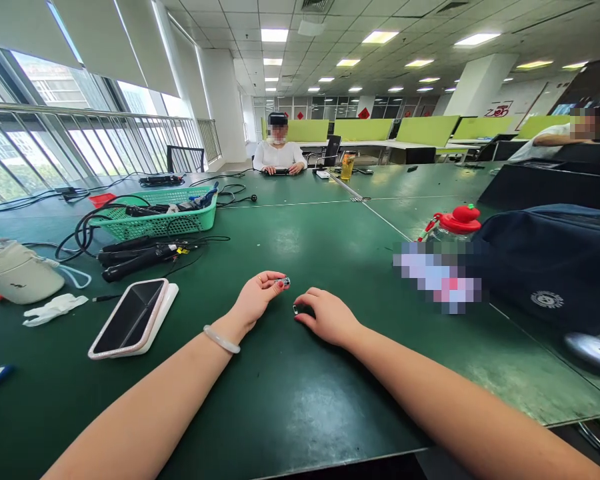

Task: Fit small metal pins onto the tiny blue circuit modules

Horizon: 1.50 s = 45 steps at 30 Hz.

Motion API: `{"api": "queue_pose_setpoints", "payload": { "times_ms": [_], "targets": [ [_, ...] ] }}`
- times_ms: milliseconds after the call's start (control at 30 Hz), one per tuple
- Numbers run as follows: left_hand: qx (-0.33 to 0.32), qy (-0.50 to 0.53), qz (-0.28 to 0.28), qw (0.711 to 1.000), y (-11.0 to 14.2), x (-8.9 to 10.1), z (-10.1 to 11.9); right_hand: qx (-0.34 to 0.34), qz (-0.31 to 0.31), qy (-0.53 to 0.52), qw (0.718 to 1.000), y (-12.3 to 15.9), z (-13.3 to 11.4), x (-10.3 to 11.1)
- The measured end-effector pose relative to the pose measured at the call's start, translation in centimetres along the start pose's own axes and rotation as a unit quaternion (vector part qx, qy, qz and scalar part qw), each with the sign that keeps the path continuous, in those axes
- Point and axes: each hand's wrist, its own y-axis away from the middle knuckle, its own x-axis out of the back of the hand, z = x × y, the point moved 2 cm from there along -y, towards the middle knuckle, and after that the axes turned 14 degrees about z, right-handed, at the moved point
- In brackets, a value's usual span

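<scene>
My left hand (pixel 258 297), with a pale bangle on its wrist, pinches a small silvery, partly clear piece (pixel 284 282) between thumb and fingers; its exact kind is too small to make out. Just to the right and a little nearer, my right hand (pixel 330 316) is curled, and a tiny white-and-dark piece (pixel 295 309) shows at its fingertips. The two hands are apart, low over the green table (pixel 280 400). To the left of my left hand lies a pink-edged phone (pixel 130 313) on top of a white slab.
A green basket (pixel 167 230) of cables and black handles (pixel 135 260) lie left, near a beige pouch (pixel 17 270) and crumpled tissue (pixel 55 308). Rightward stand a red-lidded bottle (pixel 459 220), a dark bag (pixel 570 267) and a mouse (pixel 594 352). Another person (pixel 279 152) sits across the table.
</scene>
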Motion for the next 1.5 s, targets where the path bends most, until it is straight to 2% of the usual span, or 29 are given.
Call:
{"api": "queue_pose_setpoints", "payload": {
  "times_ms": [333, 600, 800, 967, 1233, 1500],
  "targets": [
    [0.000, -0.009, -0.019, 1.000, 0.1, -0.1, -0.1, 0.010, -0.043, -0.005, 0.999, -0.2, 0.1, -0.3],
    [-0.005, -0.029, -0.022, 0.999, 0.0, -0.2, -0.2, -0.017, -0.020, -0.043, 0.999, -0.2, 1.1, 0.1],
    [-0.005, -0.030, -0.033, 0.999, 0.1, -0.2, -0.2, 0.014, -0.035, -0.029, 0.999, 0.0, 0.4, 0.3],
    [-0.006, -0.047, -0.037, 0.998, 0.0, -0.1, -0.3, 0.023, -0.037, -0.028, 0.999, -0.1, 0.9, 0.0],
    [-0.023, -0.108, -0.055, 0.992, 0.3, -0.2, -0.5, 0.013, -0.045, 0.061, 0.997, -0.2, 0.7, 0.6],
    [-0.019, -0.123, -0.054, 0.991, 0.1, -0.2, -0.7, 0.053, -0.064, 0.129, 0.988, -0.1, 0.2, 1.0]
  ]
}}
